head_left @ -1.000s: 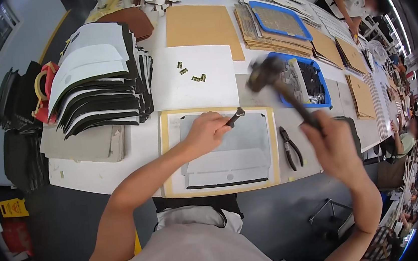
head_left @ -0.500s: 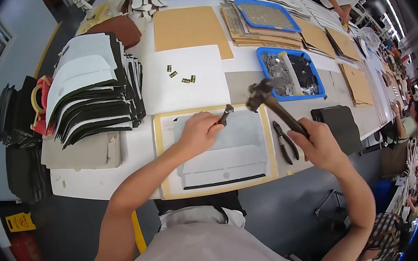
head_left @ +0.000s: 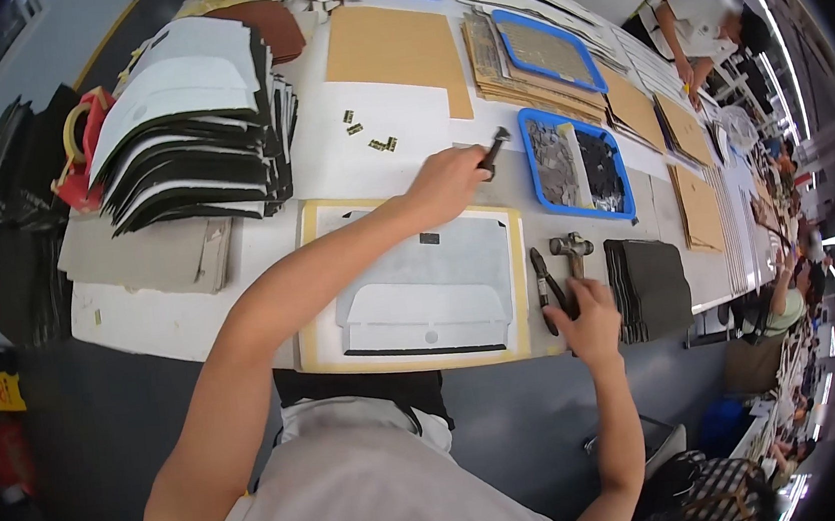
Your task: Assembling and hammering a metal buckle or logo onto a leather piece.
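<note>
My left hand (head_left: 446, 185) is closed round a short dark steel punch (head_left: 496, 152) with a flared end, held past the far edge of the work board. My right hand (head_left: 590, 324) has its fingers round the handle of a hammer (head_left: 571, 245), whose head rests on the table. Beside it lie dark-handled pliers (head_left: 543, 283), near my right thumb. On the yellow-taped white board (head_left: 515, 281) lies a pale grey flat panel (head_left: 422, 305) with a curved flap shape and a black lower edge. A small dark rectangle (head_left: 430, 239) shows near its upper middle.
Small brass-and-black pieces (head_left: 383, 144) lie on a white sheet. A blue tray (head_left: 628, 180) holds grey and black pieces. Black sheets (head_left: 649, 288) are stacked at right, tall layered panels (head_left: 189, 132) at left. A red tape dispenser (head_left: 86, 157) stands further left. A co-worker (head_left: 702, 32) is at far right.
My right hand has brought the hammer down onto the table beside the pliers. My left hand has carried the punch off the panel, away and to the right, uncovering the dark rectangle.
</note>
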Available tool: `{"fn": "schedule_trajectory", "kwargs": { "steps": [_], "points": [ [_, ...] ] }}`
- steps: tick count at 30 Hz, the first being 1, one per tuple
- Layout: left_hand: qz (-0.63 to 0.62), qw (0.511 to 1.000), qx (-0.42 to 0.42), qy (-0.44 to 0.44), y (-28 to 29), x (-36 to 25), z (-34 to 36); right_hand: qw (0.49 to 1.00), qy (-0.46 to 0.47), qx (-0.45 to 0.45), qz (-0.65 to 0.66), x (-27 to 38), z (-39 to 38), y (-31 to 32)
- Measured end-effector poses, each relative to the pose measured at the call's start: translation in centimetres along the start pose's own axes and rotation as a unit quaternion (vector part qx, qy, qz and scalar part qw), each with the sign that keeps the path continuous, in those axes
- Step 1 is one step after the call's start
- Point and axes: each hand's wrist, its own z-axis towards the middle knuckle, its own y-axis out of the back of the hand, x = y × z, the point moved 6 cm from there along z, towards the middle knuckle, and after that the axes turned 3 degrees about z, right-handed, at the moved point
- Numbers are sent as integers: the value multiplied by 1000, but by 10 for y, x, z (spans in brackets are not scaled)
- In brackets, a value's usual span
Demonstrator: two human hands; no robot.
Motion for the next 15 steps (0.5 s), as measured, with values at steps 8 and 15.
{"fn": "schedule_trajectory", "kwargs": {
  "steps": [8, 15],
  "points": [
    [40, 987, 138, 76, -53, 28, 13, 957, -176, 195, 120, -29, 17, -34],
    [73, 997, -5, -2, -11, -3, -27, 838, -333, 183, 391, -32, 19, -49]
  ]
}}
